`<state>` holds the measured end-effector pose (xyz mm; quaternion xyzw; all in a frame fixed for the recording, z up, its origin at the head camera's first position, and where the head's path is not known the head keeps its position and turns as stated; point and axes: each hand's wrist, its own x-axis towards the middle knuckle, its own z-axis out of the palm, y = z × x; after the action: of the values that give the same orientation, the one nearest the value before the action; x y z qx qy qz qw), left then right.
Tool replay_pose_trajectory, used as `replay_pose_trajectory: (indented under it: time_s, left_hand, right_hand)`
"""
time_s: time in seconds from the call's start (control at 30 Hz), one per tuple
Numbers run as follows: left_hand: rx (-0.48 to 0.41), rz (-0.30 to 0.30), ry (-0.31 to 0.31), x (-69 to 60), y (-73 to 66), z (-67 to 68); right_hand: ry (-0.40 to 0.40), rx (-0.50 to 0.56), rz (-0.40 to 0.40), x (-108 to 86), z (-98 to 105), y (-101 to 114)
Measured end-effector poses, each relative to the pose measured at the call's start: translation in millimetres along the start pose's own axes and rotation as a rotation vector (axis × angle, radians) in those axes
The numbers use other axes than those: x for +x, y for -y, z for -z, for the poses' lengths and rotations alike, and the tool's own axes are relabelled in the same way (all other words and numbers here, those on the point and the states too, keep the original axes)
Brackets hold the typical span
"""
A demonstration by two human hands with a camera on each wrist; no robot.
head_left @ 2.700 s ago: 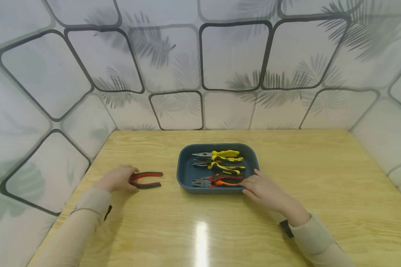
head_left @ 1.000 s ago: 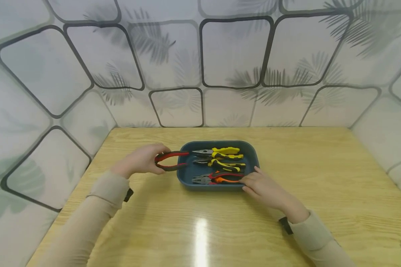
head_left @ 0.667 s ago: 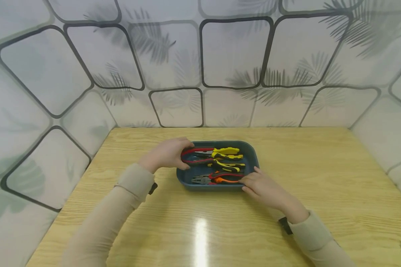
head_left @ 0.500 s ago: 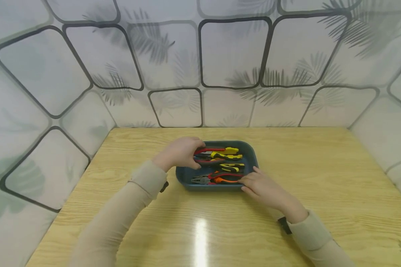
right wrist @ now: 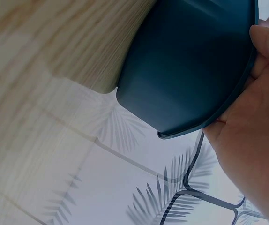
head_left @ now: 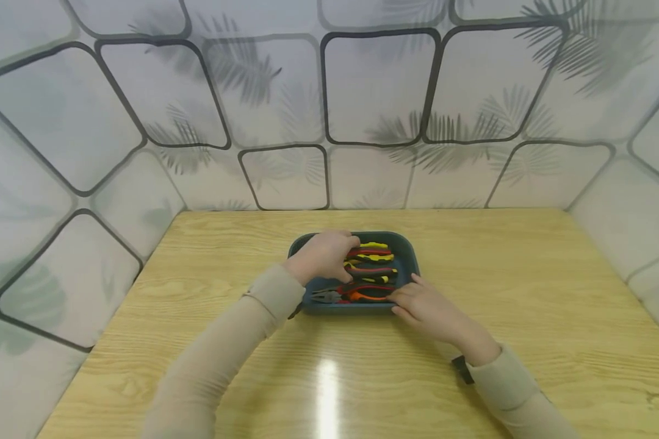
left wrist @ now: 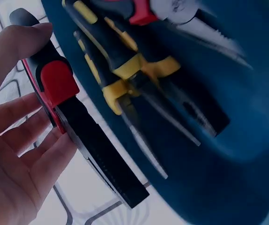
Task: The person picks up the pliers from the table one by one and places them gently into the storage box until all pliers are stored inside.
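In the head view my left hand [head_left: 325,255] is over the blue tray [head_left: 349,310], holding red-and-black pliers [left wrist: 101,140]. The left wrist view has the thumb on one handle, the other fingers behind, and the dark jaws pointing away from the palm. Several other pliers lie in the tray, among them yellow-and-black pliers [left wrist: 125,61] and a pair with grey jaws [head_left: 327,297] at the near side. My right hand [head_left: 428,308] grips the tray's near right corner; the right wrist view shows its thumb and fingers at the rim.
The tray stands on a pale wooden table [head_left: 500,262]. Behind the table and at its sides hangs a patterned cloth wall [head_left: 379,91] with dark outlines and leaf prints.
My left hand picked up the red-and-black pliers from the table left of the tray and carried them right, over the tray. My right hand stays at the tray's corner.
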<state>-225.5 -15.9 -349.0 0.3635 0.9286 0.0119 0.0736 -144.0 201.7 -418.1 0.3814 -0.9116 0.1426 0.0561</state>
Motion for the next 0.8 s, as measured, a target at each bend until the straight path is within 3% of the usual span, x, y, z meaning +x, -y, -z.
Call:
replay_pose_trajectory:
  time_s: [0.17,0.37,0.8]
  left_hand:
    - [0.005,-0.001,0.034,3.1,-1.9,-9.6]
    - [0.043,0.002,0.033,5.4,-2.5,-19.6]
    - [0.085,-0.011,0.048,6.8,-2.4,-29.1]
  right_hand:
    - [0.009,0.003,-0.002,-0.2,-1.3,-0.9]
    - [0.021,0.011,-0.013,-0.1,-0.3,-0.5]
    - [0.048,0.007,-0.037,-0.3,0.8,-1.0]
